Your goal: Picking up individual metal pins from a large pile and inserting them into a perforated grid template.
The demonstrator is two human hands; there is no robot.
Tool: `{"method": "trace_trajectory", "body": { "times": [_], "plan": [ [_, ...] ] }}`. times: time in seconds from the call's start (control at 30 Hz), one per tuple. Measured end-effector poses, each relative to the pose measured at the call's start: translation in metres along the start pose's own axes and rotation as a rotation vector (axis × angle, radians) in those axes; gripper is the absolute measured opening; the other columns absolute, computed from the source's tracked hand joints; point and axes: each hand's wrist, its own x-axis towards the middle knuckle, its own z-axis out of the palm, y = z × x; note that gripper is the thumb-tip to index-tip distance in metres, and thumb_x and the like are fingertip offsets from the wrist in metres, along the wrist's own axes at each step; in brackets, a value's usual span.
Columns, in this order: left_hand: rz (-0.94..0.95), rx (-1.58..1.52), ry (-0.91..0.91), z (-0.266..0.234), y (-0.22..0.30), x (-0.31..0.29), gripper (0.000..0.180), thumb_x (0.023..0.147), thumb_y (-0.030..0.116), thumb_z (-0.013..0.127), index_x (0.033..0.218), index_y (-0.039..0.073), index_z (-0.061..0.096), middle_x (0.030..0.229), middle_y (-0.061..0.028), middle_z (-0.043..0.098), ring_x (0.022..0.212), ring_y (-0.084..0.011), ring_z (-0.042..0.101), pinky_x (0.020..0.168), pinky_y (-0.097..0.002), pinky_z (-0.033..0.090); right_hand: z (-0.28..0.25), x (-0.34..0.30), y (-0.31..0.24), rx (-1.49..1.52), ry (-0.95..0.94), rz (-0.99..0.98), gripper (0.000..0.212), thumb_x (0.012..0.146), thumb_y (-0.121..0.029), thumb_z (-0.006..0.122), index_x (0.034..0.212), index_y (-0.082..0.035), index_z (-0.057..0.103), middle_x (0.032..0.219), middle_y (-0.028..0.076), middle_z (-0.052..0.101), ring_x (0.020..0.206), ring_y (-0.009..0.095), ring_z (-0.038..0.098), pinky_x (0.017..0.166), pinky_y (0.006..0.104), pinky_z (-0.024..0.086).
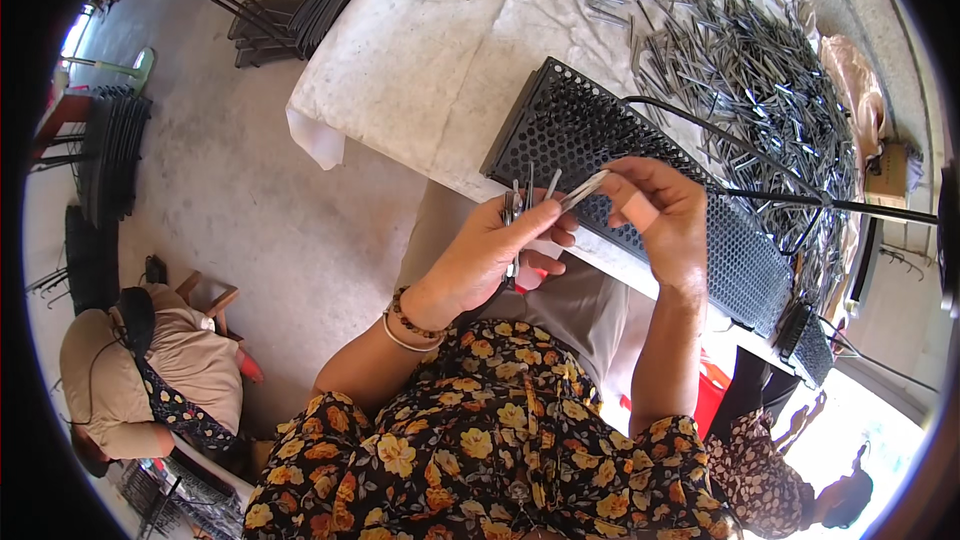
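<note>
My left hand (488, 255) is closed around several thin metal strips (515, 205), their ends sticking up past the fingers. Between thumb and fingertips, my right hand (665, 215) pinches one or more pale, narrow metal strips (588, 190), whose lower end touches my left fingertips. A tan band of tape wraps a right finger. Just beyond both hands, a black perforated board (525, 125) lies along the table edge. Many small dark pieces (595, 115) stand upright in its holes toward the far end. My right hand partly hides the board.
A big heap of loose metal strips (760, 70) covers the right of the white-covered table (420, 60). A thin black rod (880, 207) crosses over the board. Stacked black racks (330, 5) stand at the far left. Other people (190, 370) sit at left and lower right (770, 470).
</note>
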Motion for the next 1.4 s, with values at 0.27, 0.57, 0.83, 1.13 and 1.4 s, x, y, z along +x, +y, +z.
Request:
{"method": "trace_trajectory", "body": {
  "times": [0.27, 0.57, 0.83, 1.13, 1.4],
  "plan": [
    [-0.054, 0.086, -0.056, -0.003, -0.010, -0.001, 0.028, 0.095, 0.027, 0.056, 0.105, 0.001, 0.060, 0.093, -0.0078, 0.066, 0.081, -0.0127, 0.063, 0.064, -0.0243, 0.054, 0.007, -0.007, 0.017, -0.010, -0.020, 0.077, 0.017, 0.084, -0.007, 0.068, 0.097, 0.003, 0.068, 0.074, 0.004, 0.067, 0.060, 0.005, 0.055, 0.053, 0.0179, 0.044],
    [-0.005, -0.008, 0.052, -0.002, -0.014, 0.000, 0.028, 0.097, 0.024, 0.053, 0.111, 0.001, 0.058, 0.101, -0.0127, 0.065, 0.087, -0.0184, 0.066, 0.066, -0.0310, 0.056, 0.002, 0.003, 0.018, -0.001, 0.195, -0.068, 0.017, 0.085, -0.005, 0.067, 0.101, 0.002, 0.068, 0.078, 0.001, 0.064, 0.062, 0.003, 0.052, 0.055, 0.0174, 0.043],
    [-0.105, -0.009, 0.026, -0.003, -0.012, -0.001, 0.031, 0.097, 0.023, 0.049, 0.113, -0.002, 0.055, 0.100, -0.0151, 0.066, 0.085, -0.0204, 0.066, 0.069, -0.0308, 0.055, 0.006, 0.028, 0.023, -0.503, 0.385, -0.608, 0.015, 0.084, 0.000, 0.065, 0.099, 0.001, 0.067, 0.090, 0.009, 0.066, 0.066, 0.011, 0.059, 0.060, 0.0225, 0.048],
    [-0.108, 0.006, 0.007, -0.007, -0.013, -0.001, 0.032, 0.097, 0.024, 0.050, 0.113, -0.004, 0.055, 0.102, -0.0163, 0.066, 0.087, -0.0210, 0.066, 0.071, -0.0306, 0.055, 0.011, 0.030, 0.029, -0.595, 0.395, -0.634, 0.014, 0.082, 0.001, 0.066, 0.096, -0.001, 0.067, 0.090, 0.011, 0.066, 0.071, 0.019, 0.064, 0.063, 0.0272, 0.051],
    [-0.093, 0.039, 0.030, -0.009, -0.015, -0.002, 0.032, 0.098, 0.024, 0.049, 0.114, -0.003, 0.055, 0.103, -0.0151, 0.065, 0.088, -0.0197, 0.066, 0.071, -0.0298, 0.055, 0.014, 0.029, 0.037, -0.758, 0.310, -0.793, 0.015, 0.079, -0.003, 0.068, 0.094, -0.001, 0.068, 0.090, 0.009, 0.061, 0.068, 0.023, 0.059, 0.061, 0.0313, 0.047]
  ]
}}
